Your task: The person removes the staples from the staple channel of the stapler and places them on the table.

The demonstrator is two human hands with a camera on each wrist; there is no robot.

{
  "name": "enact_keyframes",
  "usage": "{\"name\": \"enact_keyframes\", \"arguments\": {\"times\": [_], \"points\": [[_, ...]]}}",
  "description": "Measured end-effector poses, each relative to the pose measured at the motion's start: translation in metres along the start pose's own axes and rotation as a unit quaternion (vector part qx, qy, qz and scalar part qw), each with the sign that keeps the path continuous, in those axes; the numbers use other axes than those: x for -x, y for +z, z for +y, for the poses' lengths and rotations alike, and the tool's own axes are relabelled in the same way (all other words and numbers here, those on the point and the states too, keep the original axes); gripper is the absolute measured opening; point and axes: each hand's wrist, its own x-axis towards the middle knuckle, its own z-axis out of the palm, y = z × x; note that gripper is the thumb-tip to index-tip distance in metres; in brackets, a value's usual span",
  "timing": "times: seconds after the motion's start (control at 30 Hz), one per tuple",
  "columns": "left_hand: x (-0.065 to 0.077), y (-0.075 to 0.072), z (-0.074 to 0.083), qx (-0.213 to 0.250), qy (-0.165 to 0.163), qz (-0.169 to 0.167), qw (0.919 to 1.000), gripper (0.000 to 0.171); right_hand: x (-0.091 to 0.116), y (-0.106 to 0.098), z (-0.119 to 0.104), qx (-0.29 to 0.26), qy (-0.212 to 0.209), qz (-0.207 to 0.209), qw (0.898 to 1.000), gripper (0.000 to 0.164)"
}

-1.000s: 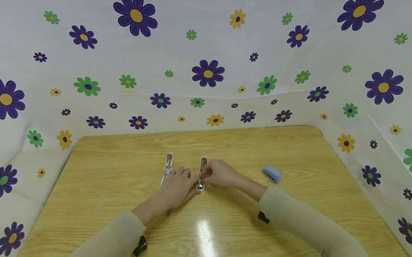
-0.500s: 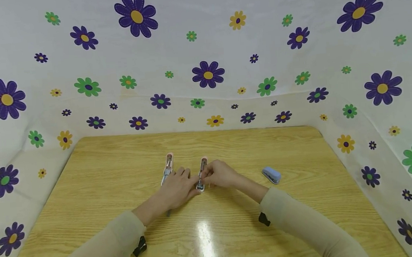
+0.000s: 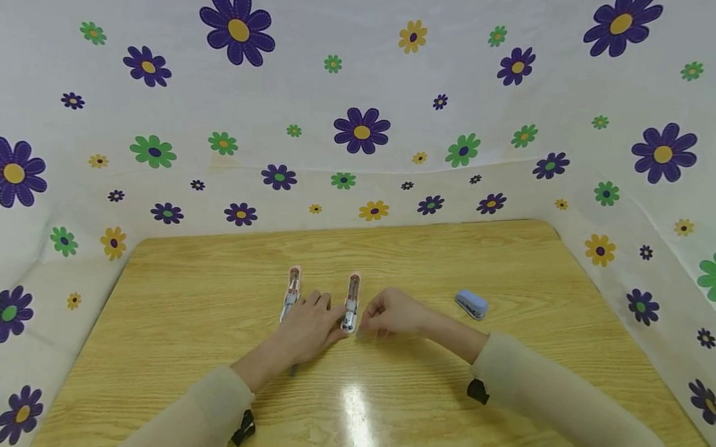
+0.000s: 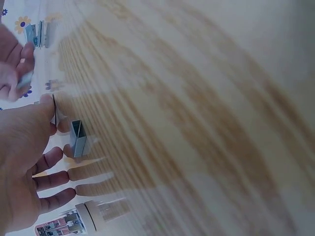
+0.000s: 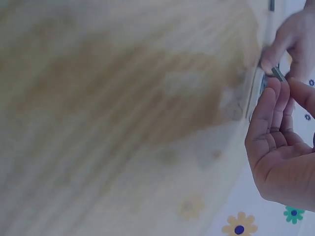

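An opened-out small stapler [image 3: 352, 300], pink at its far end, lies flat mid-table. My left hand [image 3: 312, 329] holds its near end at the left side between thumb and forefinger; the other fingers reach out over the table. Just right of it my right hand [image 3: 395, 312] pinches a short staple strip [image 5: 278, 74] between thumb and fingertips, apart from the stapler. A second opened stapler [image 3: 294, 283] lies left, partly hidden by my left hand. In the left wrist view another staple strip [image 4: 78, 139] sits on the table near the left fingers.
A closed blue mini stapler [image 3: 472, 303] lies to the right on the wooden table [image 3: 212, 282]. A white flowered cloth [image 3: 298, 82] surrounds the table at the back and sides. Light glares on the front of the tabletop.
My right hand has drawn away from the opened stapler, rightward and slightly nearer, with the staple strip in its fingertips. The left hand has stayed at the stapler.
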Motion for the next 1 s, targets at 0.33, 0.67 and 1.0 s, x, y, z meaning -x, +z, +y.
{"name": "enact_keyframes", "arguments": {"times": [0.33,0.67,1.0], "points": [[0.0,-0.001,0.001,0.01,-0.004,0.004,0.9999,0.034,0.01,0.024,0.008,-0.014,0.021,-0.054,0.998,0.012],[0.0,-0.002,0.0,0.015,-0.005,-0.002,0.9999,0.033,0.011,0.033,0.005,-0.013,0.043,-0.047,0.998,0.008],[0.001,0.0,-0.001,0.013,0.0,-0.002,0.9999,0.037,0.025,0.008,0.014,-0.004,-0.002,-0.013,1.0,0.015]]}}
